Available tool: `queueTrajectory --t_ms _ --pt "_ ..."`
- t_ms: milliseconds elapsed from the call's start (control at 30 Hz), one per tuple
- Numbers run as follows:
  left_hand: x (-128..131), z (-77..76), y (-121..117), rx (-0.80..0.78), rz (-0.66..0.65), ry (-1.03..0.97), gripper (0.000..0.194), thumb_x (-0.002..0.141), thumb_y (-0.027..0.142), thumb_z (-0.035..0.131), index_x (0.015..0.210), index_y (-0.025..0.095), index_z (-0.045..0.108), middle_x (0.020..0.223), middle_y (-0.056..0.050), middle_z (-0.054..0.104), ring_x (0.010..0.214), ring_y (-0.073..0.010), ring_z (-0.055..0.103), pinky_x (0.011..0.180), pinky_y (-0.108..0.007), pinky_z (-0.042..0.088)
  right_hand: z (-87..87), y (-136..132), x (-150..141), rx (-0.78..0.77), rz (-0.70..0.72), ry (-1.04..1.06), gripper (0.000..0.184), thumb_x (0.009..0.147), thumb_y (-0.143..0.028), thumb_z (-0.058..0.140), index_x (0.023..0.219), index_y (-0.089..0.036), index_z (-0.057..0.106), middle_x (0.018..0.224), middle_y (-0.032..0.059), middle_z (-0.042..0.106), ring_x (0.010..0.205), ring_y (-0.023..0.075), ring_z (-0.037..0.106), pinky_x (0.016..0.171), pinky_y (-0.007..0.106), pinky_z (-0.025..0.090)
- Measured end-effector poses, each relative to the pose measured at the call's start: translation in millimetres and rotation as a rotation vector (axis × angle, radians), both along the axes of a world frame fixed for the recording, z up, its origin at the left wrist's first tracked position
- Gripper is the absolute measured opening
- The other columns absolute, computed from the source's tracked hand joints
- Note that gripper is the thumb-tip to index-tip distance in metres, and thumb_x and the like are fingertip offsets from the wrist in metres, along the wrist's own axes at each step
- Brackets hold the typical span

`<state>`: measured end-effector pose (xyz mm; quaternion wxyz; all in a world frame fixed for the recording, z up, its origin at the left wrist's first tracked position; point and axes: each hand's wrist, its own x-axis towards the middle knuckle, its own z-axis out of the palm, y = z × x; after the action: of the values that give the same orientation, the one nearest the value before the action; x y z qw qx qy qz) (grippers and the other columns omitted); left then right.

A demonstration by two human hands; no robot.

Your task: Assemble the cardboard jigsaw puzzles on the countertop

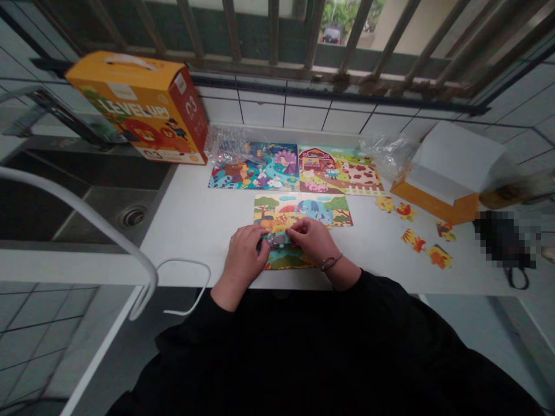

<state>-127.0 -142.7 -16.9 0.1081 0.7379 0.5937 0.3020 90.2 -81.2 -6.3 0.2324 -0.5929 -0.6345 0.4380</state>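
Left hand (248,253) and right hand (313,241) pinch a grey jigsaw piece (276,241).
Fingertips are clamped on it, directly over the part-built puzzle (303,211); loose pieces (414,240) lie well right of the fingers.

The bench (191,260) carries three jigsaw puzzles (336,170), five loose puzzle pieces (414,240), two clear plastic bags (385,156) and two cardboard boxes (139,107). There are two hands, one left hand (245,257) and one right hand (310,242), with one bracelet (329,263) on that hand's wrist. One sink drain (131,216) shows beside the bench.

Steel sink (99,199), barred window (273,34)
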Motion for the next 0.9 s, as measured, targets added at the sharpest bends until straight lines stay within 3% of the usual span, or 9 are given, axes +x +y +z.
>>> queueTrajectory --t_ms 200,400,500,667,900 --pt "0 -1.5 0 -0.002 0.005 0.003 0.022 0.096 0.018 0.066 0.116 0.024 0.073 0.125 -0.01 0.077 0.123 -0.0309 0.068 0.11 -0.052 0.054 10.1 -6 -8 0.188 0.033 -0.211 0.017 0.093 -0.027 0.08 0.081 -0.022 0.07 0.078 -0.0012 0.077 0.075 0.0172 0.073 0.07 0.029 0.047" --pt "1 -0.6 -1 0.01 -0.023 0.07 0.015 0.1 0.031 0.072 0.114 0.024 0.075 0.124 -0.01 0.074 0.12 -0.0315 0.067 0.104 -0.051 0.055 12.0 -10 -14 0.262 0.078 -0.356 0.014 0.096 -0.026 0.077 0.086 -0.022 0.069 0.083 0.0007 0.075 0.079 0.0179 0.068 0.073 0.03 0.044" --pt "2 -0.2 -2 0.015 -0.019 0.096 0.015 0.1 0.033 0.072 0.113 0.024 0.075 0.124 -0.01 0.074 0.119 -0.0319 0.067 0.102 -0.051 0.055 11.5 -13 -14 0.302 0.099 -0.391 0.012 0.096 -0.024 0.078 0.088 -0.021 0.069 0.089 0.0028 0.073 0.085 0.019 0.067 0.076 0.03 0.046" --pt "2 0.1 -1 0.003 -0.029 0.115 0.015 0.1 0.032 0.072 0.113 0.024 0.075 0.124 -0.01 0.074 0.12 -0.0322 0.067 0.103 -0.051 0.054 17.8 -20 -14 0.335 0.155 -0.466 0.011 0.1 -0.03 0.076 0.096 -0.02 0.073 0.116 0.0093 0.069 0.094 0.0207 0.068 0.078 0.031 0.052" --pt "4 2.1 -3 0.007 -0.03 0.143 0.017 0.101 0.033 0.07 0.114 0.024 0.075 0.131 -0.013 0.074 0.122 -0.034 0.067 0.105 -0.054 0.055 17.7 -35 -13 0.44 0.312 -0.623 0.022 0.111 -0.029 0.058 0.102 -0.019 0.075 0.111 0.0145 0.073 0.1 0.0254 0.069 0.085 0.035 0.055"
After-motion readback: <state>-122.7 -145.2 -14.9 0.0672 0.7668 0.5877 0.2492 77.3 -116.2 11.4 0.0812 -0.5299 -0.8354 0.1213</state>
